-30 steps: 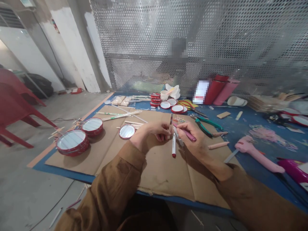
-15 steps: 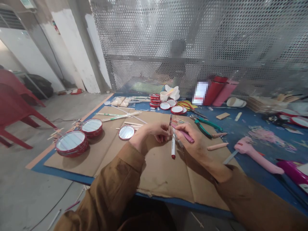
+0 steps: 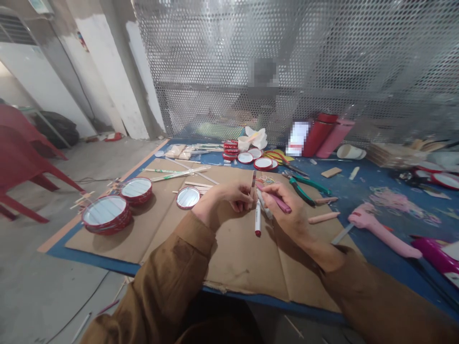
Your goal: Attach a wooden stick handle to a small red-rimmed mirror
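Note:
My left hand (image 3: pixel 238 195) is closed, its fingertips pinching a narrow wooden stick (image 3: pixel 253 180) that stands up with dark bands near its top. A purple pen (image 3: pixel 280 202) is gripped in my right hand (image 3: pixel 289 212), its front end close to the stick; whether it touches I cannot tell. Just below the fingers lies a white marker (image 3: pixel 257 220) with a red end. Another whitish object beside it is partly covered by my right hand. Small colourful rubber bands (image 3: pixel 266 180) lie just beyond the hands.
Cardboard (image 3: pixel 236 258) covers the blue table. Red-rimmed round tins (image 3: pixel 106 215) stand at left, a small round lid (image 3: pixel 188 197) nearer. Green-handled pliers (image 3: pixel 303 191), a pink glue gun (image 3: pixel 383 231) and a red bottle (image 3: pixel 320 135) are at right. Perforated metal panel (image 3: pixel 215 62) rises behind.
My right hand and the purple pen have shifted very slightly to the right. My left hand keeps its hold on the wooden stick.

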Action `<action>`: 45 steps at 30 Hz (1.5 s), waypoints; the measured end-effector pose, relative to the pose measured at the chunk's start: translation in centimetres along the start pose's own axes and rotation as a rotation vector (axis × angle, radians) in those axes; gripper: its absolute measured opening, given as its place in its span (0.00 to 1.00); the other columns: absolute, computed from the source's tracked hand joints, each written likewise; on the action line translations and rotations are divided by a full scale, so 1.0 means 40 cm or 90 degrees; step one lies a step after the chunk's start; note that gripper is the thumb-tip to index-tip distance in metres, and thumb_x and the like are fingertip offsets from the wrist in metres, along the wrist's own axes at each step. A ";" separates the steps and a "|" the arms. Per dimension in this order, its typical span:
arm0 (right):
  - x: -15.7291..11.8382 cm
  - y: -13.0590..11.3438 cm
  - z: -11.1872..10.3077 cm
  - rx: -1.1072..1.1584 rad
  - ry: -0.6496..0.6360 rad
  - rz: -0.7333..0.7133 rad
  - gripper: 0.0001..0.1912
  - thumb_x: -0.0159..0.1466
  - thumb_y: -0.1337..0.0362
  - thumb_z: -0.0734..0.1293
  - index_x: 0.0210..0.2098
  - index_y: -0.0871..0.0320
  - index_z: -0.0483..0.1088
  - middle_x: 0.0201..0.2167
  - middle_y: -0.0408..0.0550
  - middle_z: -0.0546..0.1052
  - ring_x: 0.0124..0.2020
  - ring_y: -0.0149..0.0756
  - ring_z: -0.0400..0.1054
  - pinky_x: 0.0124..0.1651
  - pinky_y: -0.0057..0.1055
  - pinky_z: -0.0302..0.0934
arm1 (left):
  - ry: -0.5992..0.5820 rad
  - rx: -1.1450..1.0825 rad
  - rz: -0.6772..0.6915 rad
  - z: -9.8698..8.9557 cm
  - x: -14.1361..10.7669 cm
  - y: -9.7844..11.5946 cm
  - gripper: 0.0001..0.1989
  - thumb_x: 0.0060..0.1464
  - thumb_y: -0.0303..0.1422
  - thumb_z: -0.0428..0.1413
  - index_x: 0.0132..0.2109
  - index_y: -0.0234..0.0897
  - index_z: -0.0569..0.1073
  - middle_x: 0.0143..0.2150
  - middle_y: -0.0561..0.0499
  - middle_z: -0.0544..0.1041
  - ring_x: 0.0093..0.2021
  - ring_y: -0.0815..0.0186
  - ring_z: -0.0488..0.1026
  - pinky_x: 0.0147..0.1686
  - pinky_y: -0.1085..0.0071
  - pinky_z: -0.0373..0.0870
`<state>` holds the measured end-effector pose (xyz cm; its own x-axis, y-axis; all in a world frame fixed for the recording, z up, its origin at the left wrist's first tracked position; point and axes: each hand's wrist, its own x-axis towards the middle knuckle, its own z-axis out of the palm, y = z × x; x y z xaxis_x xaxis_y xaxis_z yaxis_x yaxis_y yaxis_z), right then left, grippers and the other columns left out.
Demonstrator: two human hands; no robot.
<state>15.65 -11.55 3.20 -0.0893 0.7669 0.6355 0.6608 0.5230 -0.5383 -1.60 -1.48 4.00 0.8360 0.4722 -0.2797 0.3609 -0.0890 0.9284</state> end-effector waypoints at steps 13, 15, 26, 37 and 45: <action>0.001 -0.004 0.003 0.011 0.002 0.013 0.05 0.66 0.59 0.62 0.37 0.52 0.69 0.32 0.45 0.75 0.35 0.38 0.70 0.39 0.36 0.63 | 0.009 0.018 -0.005 0.002 -0.006 0.008 0.04 0.49 0.28 0.56 0.35 0.33 0.70 0.25 0.55 0.73 0.23 0.73 0.71 0.26 0.77 0.69; 0.000 -0.004 0.003 0.017 0.008 0.012 0.05 0.66 0.59 0.62 0.37 0.52 0.69 0.33 0.46 0.75 0.35 0.39 0.70 0.40 0.37 0.63 | 0.006 0.022 -0.012 0.001 -0.004 0.007 0.04 0.49 0.28 0.56 0.35 0.33 0.70 0.24 0.56 0.73 0.23 0.73 0.71 0.26 0.78 0.68; 0.001 -0.005 0.002 0.017 0.001 0.002 0.05 0.66 0.60 0.62 0.38 0.53 0.69 0.33 0.46 0.75 0.36 0.38 0.70 0.41 0.36 0.63 | 0.001 0.028 -0.018 0.002 -0.004 0.007 0.03 0.51 0.28 0.56 0.35 0.33 0.70 0.24 0.56 0.73 0.23 0.73 0.71 0.26 0.78 0.68; 0.005 -0.008 0.001 0.017 -0.014 -0.024 0.04 0.65 0.61 0.63 0.38 0.51 0.69 0.34 0.46 0.76 0.37 0.40 0.71 0.41 0.37 0.64 | 0.011 0.034 -0.019 0.006 -0.005 0.011 0.01 0.50 0.26 0.54 0.33 0.34 0.69 0.24 0.55 0.72 0.24 0.72 0.71 0.25 0.76 0.68; 0.005 -0.009 0.001 0.020 -0.014 -0.012 0.04 0.65 0.61 0.63 0.38 0.52 0.69 0.34 0.45 0.76 0.36 0.38 0.71 0.40 0.36 0.64 | 0.016 0.045 -0.036 0.009 -0.008 0.016 0.02 0.50 0.25 0.53 0.32 0.33 0.70 0.24 0.55 0.72 0.24 0.73 0.70 0.25 0.77 0.68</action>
<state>15.37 -11.58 3.48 -0.1184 0.7651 0.6330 0.6349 0.5484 -0.5441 -1.47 -2.00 4.61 0.8031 0.5004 -0.3235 0.4358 -0.1229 0.8916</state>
